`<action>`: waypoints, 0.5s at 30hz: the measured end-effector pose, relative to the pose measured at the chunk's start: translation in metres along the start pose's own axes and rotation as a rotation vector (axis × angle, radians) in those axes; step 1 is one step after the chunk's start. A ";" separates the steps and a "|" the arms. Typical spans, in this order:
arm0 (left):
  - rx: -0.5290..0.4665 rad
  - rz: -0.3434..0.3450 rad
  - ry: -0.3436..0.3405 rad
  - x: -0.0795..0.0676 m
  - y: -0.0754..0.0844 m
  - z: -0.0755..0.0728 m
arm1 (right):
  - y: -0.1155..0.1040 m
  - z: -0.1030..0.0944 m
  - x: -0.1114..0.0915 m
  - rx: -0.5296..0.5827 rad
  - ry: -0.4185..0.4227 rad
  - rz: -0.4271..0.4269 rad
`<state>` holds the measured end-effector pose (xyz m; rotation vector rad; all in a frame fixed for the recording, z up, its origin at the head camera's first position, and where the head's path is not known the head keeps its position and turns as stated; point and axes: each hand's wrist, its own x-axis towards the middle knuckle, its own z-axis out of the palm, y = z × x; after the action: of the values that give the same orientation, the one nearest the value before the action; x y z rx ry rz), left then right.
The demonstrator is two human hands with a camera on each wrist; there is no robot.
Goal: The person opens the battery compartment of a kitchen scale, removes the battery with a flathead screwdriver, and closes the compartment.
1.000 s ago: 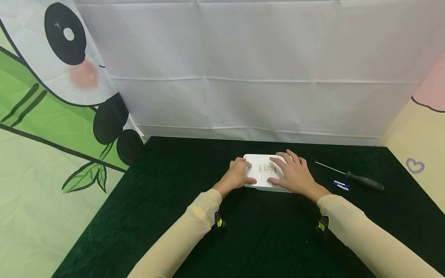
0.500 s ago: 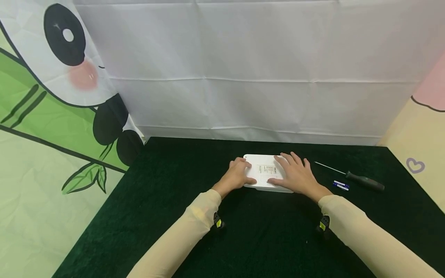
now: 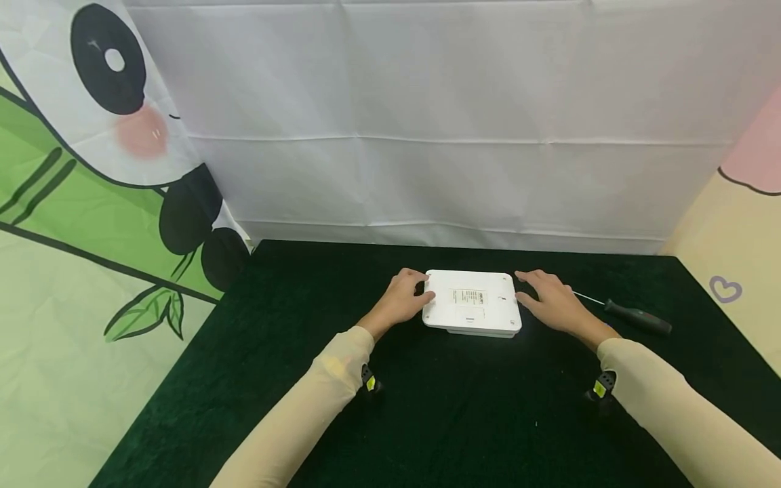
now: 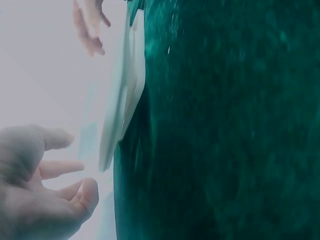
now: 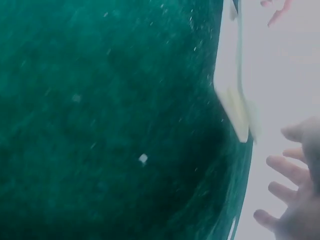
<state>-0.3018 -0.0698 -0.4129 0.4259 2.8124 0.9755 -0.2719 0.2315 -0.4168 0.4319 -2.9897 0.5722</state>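
Note:
A flat white plastic device point(image 3: 471, 305) with rounded corners, a printed label and small round recesses near its corners lies on the dark green cloth. At its left edge is my left hand point(image 3: 398, 299), thumb and fingertips right by the rim, fingers spread in the left wrist view. My right hand point(image 3: 552, 302) is off the right edge, thumb and fingers apart and pointing toward the device; the right wrist view shows these fingers point(image 5: 287, 170) loosely spread with nothing between them. Both wrist views show the device's side point(image 4: 116, 117) edge-on, with a narrower base beneath.
To the right of my right hand lies a screwdriver point(image 3: 637, 317) with a dark handle, its shaft tip hidden behind the hand. The green cloth point(image 3: 451, 413) covers the table. White fabric point(image 3: 451, 135) hangs behind it, with printed cartoon sheets at both sides.
My right hand has lifted off the device's top and moved right, baring its label and corners; it now hides the small blue-and-white items. My left hand has drawn slightly left, toward the edge.

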 end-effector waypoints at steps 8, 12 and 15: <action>0.066 -0.019 -0.054 0.005 -0.014 -0.008 | 0.018 0.006 -0.009 0.056 -0.059 -0.048; 0.106 0.005 -0.094 0.005 -0.019 -0.008 | 0.022 0.011 -0.012 0.084 -0.069 -0.064; 0.105 -0.002 -0.115 0.005 -0.021 -0.007 | 0.024 0.013 -0.013 0.100 -0.064 -0.075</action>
<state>-0.3130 -0.0880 -0.4203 0.4756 2.7679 0.7791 -0.2661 0.2518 -0.4389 0.5781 -2.9991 0.7161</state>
